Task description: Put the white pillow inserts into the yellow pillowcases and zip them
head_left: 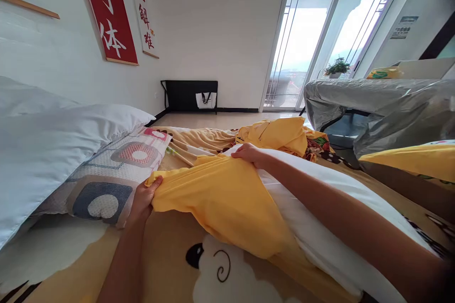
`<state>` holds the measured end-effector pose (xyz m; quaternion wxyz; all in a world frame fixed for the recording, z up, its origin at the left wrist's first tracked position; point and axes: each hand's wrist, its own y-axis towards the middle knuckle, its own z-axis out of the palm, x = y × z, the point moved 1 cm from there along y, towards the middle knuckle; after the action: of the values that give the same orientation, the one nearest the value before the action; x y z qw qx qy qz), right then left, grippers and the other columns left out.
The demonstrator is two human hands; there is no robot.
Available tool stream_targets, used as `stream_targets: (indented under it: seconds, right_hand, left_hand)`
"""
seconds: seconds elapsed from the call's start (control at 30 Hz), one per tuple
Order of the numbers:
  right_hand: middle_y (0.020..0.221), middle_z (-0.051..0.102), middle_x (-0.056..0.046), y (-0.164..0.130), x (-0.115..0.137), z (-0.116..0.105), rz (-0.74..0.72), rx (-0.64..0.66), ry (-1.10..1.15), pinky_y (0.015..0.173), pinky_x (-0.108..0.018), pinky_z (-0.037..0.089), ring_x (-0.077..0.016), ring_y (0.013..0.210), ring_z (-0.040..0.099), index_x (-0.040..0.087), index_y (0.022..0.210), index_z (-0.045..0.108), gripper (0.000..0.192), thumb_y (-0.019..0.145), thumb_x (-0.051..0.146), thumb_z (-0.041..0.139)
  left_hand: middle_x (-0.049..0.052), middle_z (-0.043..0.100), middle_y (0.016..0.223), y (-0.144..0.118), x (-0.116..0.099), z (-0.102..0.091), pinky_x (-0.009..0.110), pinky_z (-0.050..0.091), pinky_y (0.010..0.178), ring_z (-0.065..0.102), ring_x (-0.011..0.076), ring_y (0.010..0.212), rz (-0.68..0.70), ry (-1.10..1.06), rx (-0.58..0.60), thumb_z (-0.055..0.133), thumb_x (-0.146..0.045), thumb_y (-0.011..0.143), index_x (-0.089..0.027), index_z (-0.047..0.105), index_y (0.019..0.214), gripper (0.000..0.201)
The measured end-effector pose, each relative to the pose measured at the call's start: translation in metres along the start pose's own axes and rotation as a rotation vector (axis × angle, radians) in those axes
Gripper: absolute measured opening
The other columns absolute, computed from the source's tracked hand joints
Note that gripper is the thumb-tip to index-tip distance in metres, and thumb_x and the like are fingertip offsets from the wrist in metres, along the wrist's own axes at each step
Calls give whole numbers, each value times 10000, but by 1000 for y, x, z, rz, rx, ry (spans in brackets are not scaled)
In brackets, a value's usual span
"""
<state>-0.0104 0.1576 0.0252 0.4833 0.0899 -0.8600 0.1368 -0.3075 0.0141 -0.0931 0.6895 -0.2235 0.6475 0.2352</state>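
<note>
A yellow pillowcase is lying in the middle of the frame, partly pulled over a white pillow that is stretching from the centre toward the lower right. The left hand is gripping the left corner of the yellow pillowcase, with its fingers closed tight on the bunched fabric. The right hand is holding the upper edge of the same pillowcase, just above the middle of the frame, where the cloth is meeting the white pillow; its fingers are curled and clamped on the fabric. The right forearm is resting along the white pillow toward the lower right corner.

Under both things, a tan blanket with a cartoon sheep figure is covering the bed in the lower part of the frame. At the left, a patterned pillow with grey and pink squares is lying just beside the left hand, and a large white pillow is leaning over it. Behind the right hand, a crumpled yellow cloth is lying on the bed. At the right, furniture under a grey plastic cover is standing well apart. On the wall at the upper left, a red banner is hanging, and a glass door is showing bright at the upper right.
</note>
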Motion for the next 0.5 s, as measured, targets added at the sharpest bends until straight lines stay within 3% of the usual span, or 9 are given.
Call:
stream_targets:
  seconds: [0.07, 0.17, 0.23, 0.33, 0.43, 0.5]
  right_hand:
    - [550, 559, 23, -5, -3, -6, 41, 18, -52, 479, -209, 427, -103, 531, 535, 172, 626, 528, 252, 712, 263, 747]
    - [516, 514, 38, -23, -7, -5, 59, 83, -157, 415, -200, 332, -88, 487, 467, 178, 594, 524, 269, 634, 250, 779]
    - [501, 493, 43, -42, -10, -2, 62, 208, -250, 400, -207, 276, -84, 470, 431, 173, 562, 534, 275, 575, 254, 797]
    - [532, 519, 47, -72, -16, 0, 9, 450, -359, 434, -205, 276, -81, 510, 442, 159, 546, 559, 244, 541, 254, 783]
    - [671, 623, 28, -96, -22, 0, -9, 535, -160, 535, -197, 392, -120, 656, 564, 158, 654, 617, 175, 589, 272, 732]
    - [842, 685, -9, -106, -25, 2, 20, 554, 113, 660, -226, 479, -160, 801, 630, 166, 799, 648, 250, 631, 336, 722]
  left_hand:
    - [20, 636, 697, 5, 4, 0, 277, 466, 599, 588, 179, 644, 60, 45, -72, 704, -540, 568, -153, 600, 843, 486]
    - [-18, 586, 609, 8, 9, -5, 235, 383, 573, 508, 142, 621, 138, 190, -139, 715, -500, 564, -162, 599, 676, 375]
    - [-32, 546, 542, 9, 11, -10, 228, 333, 559, 463, 131, 606, 171, 285, -158, 721, -457, 571, -171, 572, 572, 322]
    - [-30, 560, 547, 12, 13, -14, 226, 331, 568, 474, 142, 628, 172, 347, -160, 705, -430, 604, -179, 583, 572, 281]
    - [-5, 619, 615, 12, 14, -14, 233, 398, 592, 550, 171, 671, 120, 331, -114, 676, -461, 649, -179, 613, 666, 289]
    - [17, 664, 684, 9, 13, -13, 258, 463, 624, 612, 195, 701, 18, 220, 17, 672, -496, 672, -181, 623, 771, 334]
